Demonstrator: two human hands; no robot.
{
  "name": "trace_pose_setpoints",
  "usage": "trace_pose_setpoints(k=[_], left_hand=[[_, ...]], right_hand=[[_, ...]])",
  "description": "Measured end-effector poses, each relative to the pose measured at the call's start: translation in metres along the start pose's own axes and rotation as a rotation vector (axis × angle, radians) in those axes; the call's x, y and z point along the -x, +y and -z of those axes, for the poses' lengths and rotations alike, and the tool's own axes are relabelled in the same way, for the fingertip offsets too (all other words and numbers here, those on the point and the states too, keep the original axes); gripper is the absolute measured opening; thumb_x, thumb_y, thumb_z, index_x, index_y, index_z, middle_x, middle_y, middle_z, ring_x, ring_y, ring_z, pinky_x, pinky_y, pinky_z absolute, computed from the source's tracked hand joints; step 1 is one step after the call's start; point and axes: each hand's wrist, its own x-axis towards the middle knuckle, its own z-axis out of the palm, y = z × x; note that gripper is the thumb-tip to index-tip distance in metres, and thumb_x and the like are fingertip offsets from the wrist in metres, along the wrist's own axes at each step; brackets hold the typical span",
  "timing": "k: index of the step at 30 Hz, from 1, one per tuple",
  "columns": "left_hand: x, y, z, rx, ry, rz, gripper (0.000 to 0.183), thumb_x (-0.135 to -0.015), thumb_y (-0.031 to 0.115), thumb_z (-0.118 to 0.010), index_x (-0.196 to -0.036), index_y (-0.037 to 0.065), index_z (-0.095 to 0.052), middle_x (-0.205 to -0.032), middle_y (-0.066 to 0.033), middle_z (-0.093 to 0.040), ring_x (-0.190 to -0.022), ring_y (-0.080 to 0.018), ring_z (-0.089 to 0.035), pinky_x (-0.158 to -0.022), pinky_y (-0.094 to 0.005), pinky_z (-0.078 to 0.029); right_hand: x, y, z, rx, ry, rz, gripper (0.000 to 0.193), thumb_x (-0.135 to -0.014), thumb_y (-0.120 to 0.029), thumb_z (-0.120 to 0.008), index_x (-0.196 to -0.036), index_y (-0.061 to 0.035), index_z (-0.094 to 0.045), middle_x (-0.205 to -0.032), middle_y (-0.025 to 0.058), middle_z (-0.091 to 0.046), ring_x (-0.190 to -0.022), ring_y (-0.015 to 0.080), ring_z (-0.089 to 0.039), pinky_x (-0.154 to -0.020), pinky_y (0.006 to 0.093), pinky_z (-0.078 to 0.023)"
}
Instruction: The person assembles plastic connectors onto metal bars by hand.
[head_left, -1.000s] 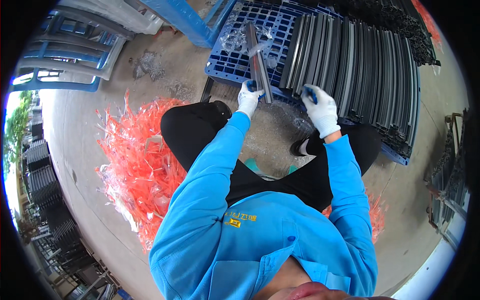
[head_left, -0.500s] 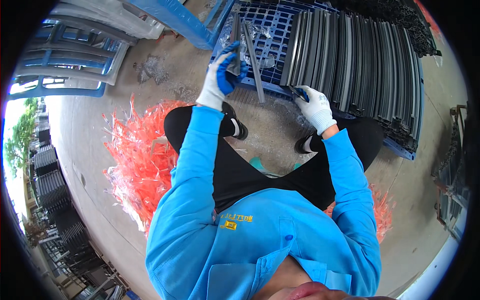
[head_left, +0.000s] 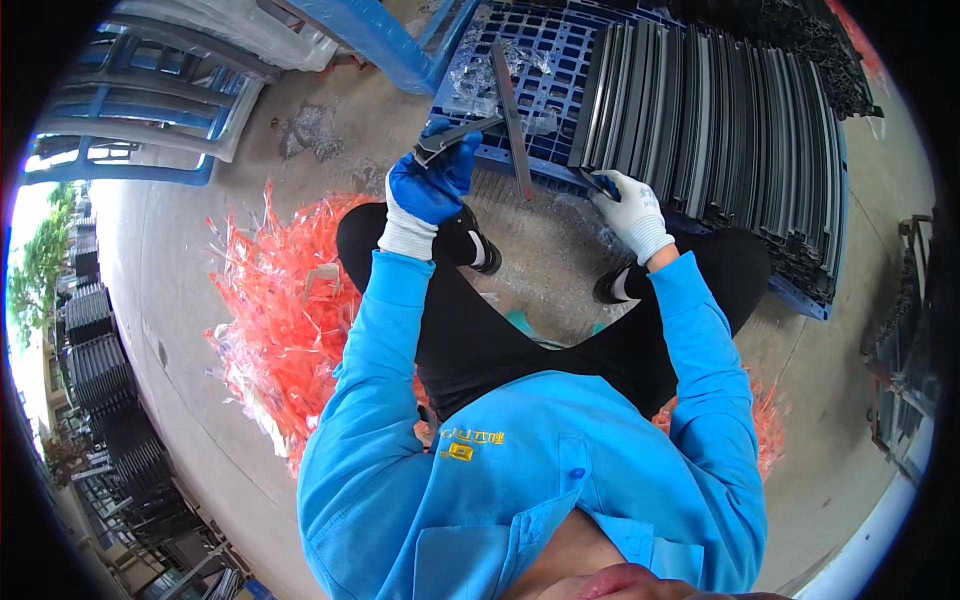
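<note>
My left hand (head_left: 425, 185), in a white glove with a blue palm, has its fingers closed round a dark grey metal profile (head_left: 455, 140), which points toward the far right. Its palm faces up. A second grey profile (head_left: 510, 125) lies by itself across the near edge of the blue plastic pallet (head_left: 545, 172), its near end jutting past the edge. My right hand (head_left: 632, 212), gloved too, is closed on a small dark object (head_left: 600, 184), mostly hidden by the fingers. It is beside the near left corner of a stack of long dark profiles (head_left: 710, 130).
Red plastic wrapping scraps (head_left: 285, 320) are heaped left of my legs, and more lie at the right. A blue rack post (head_left: 385, 45) stands left of the pallet. Clear film (head_left: 490, 85) lies on the pallet. Black stacked frames (head_left: 100, 370) line the far left.
My left hand has come nearer and turned palm up. The profile in it has swung from pointing away to pointing right. My right hand has hardly moved.
</note>
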Motion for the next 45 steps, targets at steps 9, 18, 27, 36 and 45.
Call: trace_pose_setpoints(k=[9, 18, 27, 36, 45], left_hand=[[-0.003, -0.001, -0.012, -1.536, 0.012, -0.815, 0.032, -0.072, 0.014, -0.072, -0.098, 0.001, -0.057, -0.096, -0.0184, -0.061, -0.073, -0.0270, -0.061, -0.071, -0.0328, -0.052], [-0.024, 0.004, -0.001, -1.314, 0.186, -0.869, 0.037, -0.066, 0.011, -0.079, -0.094, 0.000, -0.058, -0.089, -0.0102, -0.065, -0.071, -0.0141, -0.059, -0.066, -0.0250, -0.049], [-0.019, 0.014, 0.010, -1.248, 0.202, -0.849, 0.019, -0.070, 0.009, -0.072, -0.081, 0.001, -0.059, -0.073, -0.0075, -0.063, -0.064, -0.0146, -0.056, -0.059, -0.0270, -0.048], [-0.050, 0.025, 0.065, -0.871, 0.102, -0.762, 0.007, -0.074, 0.002, -0.062, -0.080, 0.001, -0.060, -0.069, -0.0090, -0.063, -0.055, -0.0143, -0.052, -0.053, -0.0283, -0.044], [-0.026, 0.011, 0.034, -1.521, 0.318, -0.971, 0.009, -0.071, 0.006, -0.063, -0.078, 0.001, -0.059, -0.065, -0.0100, -0.062, -0.052, -0.0170, -0.052, -0.051, -0.0307, -0.043]], right_hand=[[0.001, -0.017, -0.016, -0.169, -0.128, -0.107, 0.036, -0.080, -0.019, -0.059, -0.112, -0.0041, -0.058, -0.101, 0.0120, -0.065, -0.086, 0.0244, -0.063, -0.075, 0.0313, -0.049], [-0.011, -0.121, -0.031, -0.922, 0.060, 0.073, 0.033, -0.079, -0.013, -0.063, -0.109, -0.0001, -0.058, -0.096, 0.0105, -0.064, -0.079, 0.0147, -0.058, -0.068, 0.0260, -0.048], [-0.030, -0.169, -0.071, -0.866, 0.211, 0.375, 0.036, -0.075, -0.002, -0.061, -0.111, -0.0031, -0.059, -0.108, 0.0116, -0.059, -0.084, 0.0181, -0.060, -0.073, 0.0272, -0.050], [-0.032, -0.180, -0.081, -0.883, 0.230, 0.439, 0.035, -0.070, -0.008, -0.069, -0.104, -0.0069, -0.063, -0.109, 0.0132, -0.057, -0.084, 0.0249, -0.061, -0.073, 0.0320, -0.051], [-0.031, -0.184, -0.083, -0.924, 0.331, 0.343, 0.031, -0.071, -0.008, -0.067, -0.101, -0.0045, -0.063, -0.104, 0.0121, -0.059, -0.083, 0.0230, -0.060, -0.074, 0.0305, -0.051]])
